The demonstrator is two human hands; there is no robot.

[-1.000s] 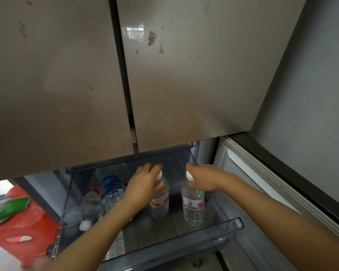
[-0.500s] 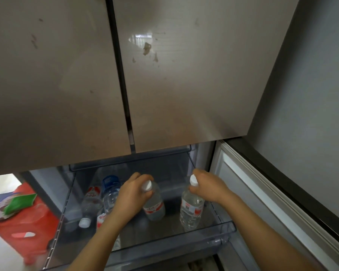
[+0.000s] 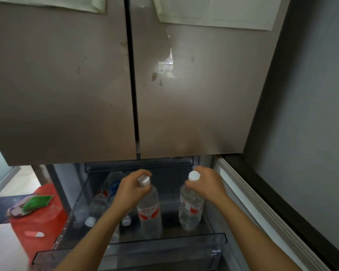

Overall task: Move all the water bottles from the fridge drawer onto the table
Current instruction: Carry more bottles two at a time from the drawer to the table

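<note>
My left hand [image 3: 131, 189] grips the left bottle [image 3: 149, 212], right hand [image 3: 205, 184] the right bottle [image 3: 190, 210]. Both just lifted off the drawer [image 3: 164, 251] floor, ready to carry.

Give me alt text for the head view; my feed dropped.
The left hand grips the left bottle and the right hand grips the right bottle, each by the neck, upright in the open fridge drawer. More bottles sit at the drawer's left, under the closed fridge doors.
</note>
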